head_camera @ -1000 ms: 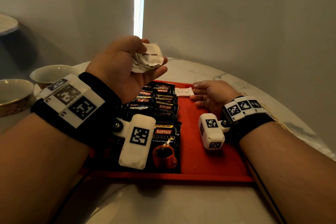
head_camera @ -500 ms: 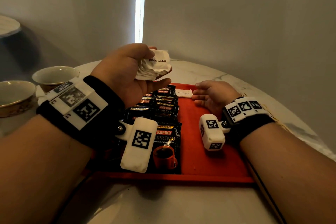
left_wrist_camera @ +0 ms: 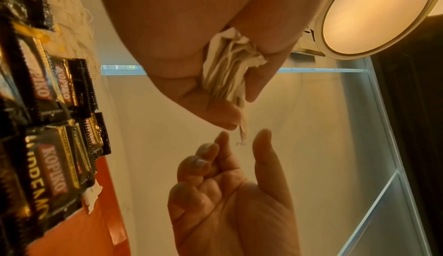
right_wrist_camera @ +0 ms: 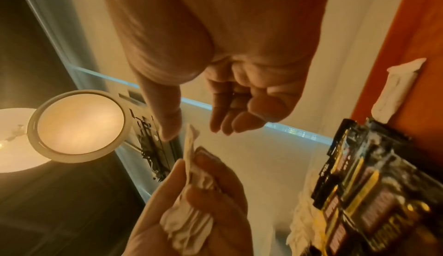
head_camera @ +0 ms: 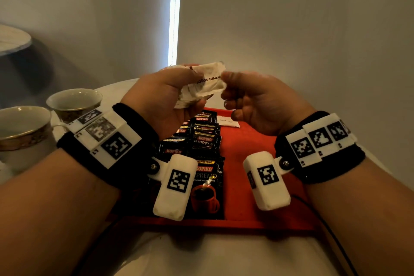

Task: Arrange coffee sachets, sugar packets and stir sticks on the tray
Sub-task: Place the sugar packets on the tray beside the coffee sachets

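My left hand (head_camera: 188, 89) is raised above the red tray (head_camera: 246, 141) and grips a crumpled bundle of white sugar packets (head_camera: 208, 83). My right hand (head_camera: 225, 86) is level with it. Its thumb and forefinger stand on either side of the top packet's free edge. In the right wrist view a small gap shows between the fingertips (right_wrist_camera: 215, 127) and that edge (right_wrist_camera: 190, 133). Black Kopiko coffee sachets (head_camera: 206, 141) overlap in a row down the tray's left half. One sugar packet (head_camera: 227, 121) lies flat at the tray's far end.
Two gold-rimmed cups (head_camera: 74, 101) (head_camera: 20, 123) stand on the white marble table (head_camera: 201, 253) left of the tray. A black cable (head_camera: 324, 226) runs along the tray's right side. The wall is close behind the table.
My right hand has lifted off the tray, away from the single packet, and come up to the bundle. My left hand has carried the bundle a little higher and to the right.
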Demonstrator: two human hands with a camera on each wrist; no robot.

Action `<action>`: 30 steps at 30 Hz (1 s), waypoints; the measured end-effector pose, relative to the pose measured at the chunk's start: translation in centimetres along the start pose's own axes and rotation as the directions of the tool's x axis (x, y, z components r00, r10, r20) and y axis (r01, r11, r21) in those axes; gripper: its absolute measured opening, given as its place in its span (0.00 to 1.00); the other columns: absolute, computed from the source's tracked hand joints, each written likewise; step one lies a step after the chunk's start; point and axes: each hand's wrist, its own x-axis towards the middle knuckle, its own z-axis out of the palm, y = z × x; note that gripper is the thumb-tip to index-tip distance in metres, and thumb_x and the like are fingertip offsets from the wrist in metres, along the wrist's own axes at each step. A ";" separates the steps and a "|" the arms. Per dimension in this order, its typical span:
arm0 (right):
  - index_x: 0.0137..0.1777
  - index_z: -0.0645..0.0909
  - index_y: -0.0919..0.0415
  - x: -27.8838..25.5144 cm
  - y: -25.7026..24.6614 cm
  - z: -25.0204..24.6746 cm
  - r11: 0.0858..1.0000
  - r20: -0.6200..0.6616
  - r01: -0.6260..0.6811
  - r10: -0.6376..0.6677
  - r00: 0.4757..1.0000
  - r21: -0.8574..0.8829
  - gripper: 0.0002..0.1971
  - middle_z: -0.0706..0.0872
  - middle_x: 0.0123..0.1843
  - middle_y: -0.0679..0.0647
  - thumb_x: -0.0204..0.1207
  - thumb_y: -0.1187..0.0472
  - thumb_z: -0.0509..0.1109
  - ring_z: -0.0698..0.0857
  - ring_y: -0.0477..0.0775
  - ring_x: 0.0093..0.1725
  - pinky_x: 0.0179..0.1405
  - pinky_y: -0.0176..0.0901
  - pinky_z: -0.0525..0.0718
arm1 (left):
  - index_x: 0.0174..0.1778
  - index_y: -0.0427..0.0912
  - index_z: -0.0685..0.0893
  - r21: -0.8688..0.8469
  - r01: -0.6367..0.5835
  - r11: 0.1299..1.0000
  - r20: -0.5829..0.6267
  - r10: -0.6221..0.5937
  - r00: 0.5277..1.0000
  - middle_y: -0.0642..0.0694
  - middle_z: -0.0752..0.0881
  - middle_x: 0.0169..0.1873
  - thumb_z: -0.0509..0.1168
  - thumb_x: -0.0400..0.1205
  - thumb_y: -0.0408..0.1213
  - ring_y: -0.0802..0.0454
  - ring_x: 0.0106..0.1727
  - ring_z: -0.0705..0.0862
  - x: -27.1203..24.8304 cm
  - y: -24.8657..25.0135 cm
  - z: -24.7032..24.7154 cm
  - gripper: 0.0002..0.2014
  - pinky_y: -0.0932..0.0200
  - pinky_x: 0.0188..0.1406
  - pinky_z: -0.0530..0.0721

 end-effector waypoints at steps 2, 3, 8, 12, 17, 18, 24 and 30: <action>0.49 0.83 0.63 -0.4 0.0 0.7 0.999 0.003 0.010 -0.010 1.000 -0.034 0.11 0.83 0.38 0.54 0.71 0.57 0.76 0.77 0.50 0.33 0.28 0.39 0.71 | 0.62 0.38 0.81 0.004 -0.012 1.000 -0.012 0.012 1.000 0.38 0.86 0.51 0.64 0.85 0.34 0.52 0.38 0.87 0.0 -0.1 0.1 0.11 0.65 0.25 0.82; 0.49 0.83 0.64 -0.5 0.1 0.9 0.999 -0.002 0.017 -0.017 1.000 -0.037 0.09 0.83 0.37 0.55 0.73 0.61 0.75 0.77 0.50 0.33 0.28 0.39 0.72 | 0.62 0.38 0.80 -0.001 -0.015 1.000 -0.019 0.015 1.000 0.38 0.86 0.51 0.64 0.85 0.33 0.53 0.38 0.88 0.0 -0.1 0.1 0.10 0.65 0.25 0.82; 0.49 0.84 0.65 -0.5 -0.2 0.9 0.999 -0.040 0.033 -0.032 0.999 0.023 0.02 0.85 0.37 0.55 0.79 0.67 0.72 0.80 0.49 0.32 0.25 0.37 0.78 | 0.71 0.32 0.79 -0.024 -0.016 1.000 -0.031 0.015 0.999 0.33 0.85 0.58 0.65 0.84 0.32 0.50 0.40 0.87 0.0 -0.3 0.1 0.18 0.63 0.27 0.83; 0.49 0.84 0.64 -0.5 -0.3 0.9 0.998 -0.043 0.041 -0.038 0.998 0.054 0.02 0.87 0.37 0.54 0.79 0.67 0.70 0.84 0.49 0.33 0.29 0.39 0.79 | 0.75 0.30 0.76 -0.046 -0.017 0.999 -0.034 0.015 0.999 0.26 0.82 0.67 0.67 0.82 0.32 0.49 0.41 0.87 0.0 -0.3 0.1 0.25 0.62 0.29 0.84; 0.49 0.80 0.62 -0.3 -0.2 0.8 0.984 -0.052 0.071 -0.063 0.997 0.161 0.03 0.88 0.48 0.61 0.81 0.67 0.65 0.88 0.56 0.43 0.37 0.43 0.84 | 0.65 0.38 0.82 -0.030 0.015 0.999 -0.062 -0.017 0.998 0.30 0.82 0.64 0.62 0.85 0.30 0.43 0.47 0.87 -0.1 0.0 0.3 0.13 0.58 0.29 0.86; 0.49 0.78 0.62 -0.2 -0.2 0.7 0.973 -0.067 0.094 -0.081 0.994 0.210 0.03 0.87 0.50 0.62 0.81 0.67 0.64 0.88 0.58 0.46 0.39 0.44 0.85 | 0.61 0.42 0.83 -0.027 0.020 0.999 -0.086 -0.022 0.996 0.32 0.81 0.64 0.61 0.85 0.29 0.40 0.50 0.87 -0.1 0.0 0.3 0.11 0.57 0.30 0.87; 0.53 0.81 0.62 -0.5 -0.2 1.0 0.965 -0.103 0.149 -0.129 0.986 0.215 0.06 0.87 0.41 0.56 0.79 0.68 0.68 0.84 0.50 0.35 0.32 0.41 0.80 | 0.51 0.39 0.84 -0.058 0.064 0.996 -0.034 -0.066 0.997 0.39 0.82 0.49 0.72 0.75 0.36 0.47 0.40 0.86 -0.6 0.2 0.6 0.11 0.63 0.25 0.83; 0.55 0.82 0.67 -0.9 -0.1 1.8 0.969 -0.051 0.152 -0.145 0.988 0.196 0.11 0.89 0.45 0.59 0.73 0.71 0.72 0.90 0.53 0.37 0.27 0.40 0.84 | 0.60 0.38 0.82 0.128 0.013 0.992 0.029 -0.017 0.999 0.44 0.86 0.38 0.73 0.76 0.42 0.56 0.29 0.84 -1.1 0.0 1.0 0.19 0.65 0.23 0.79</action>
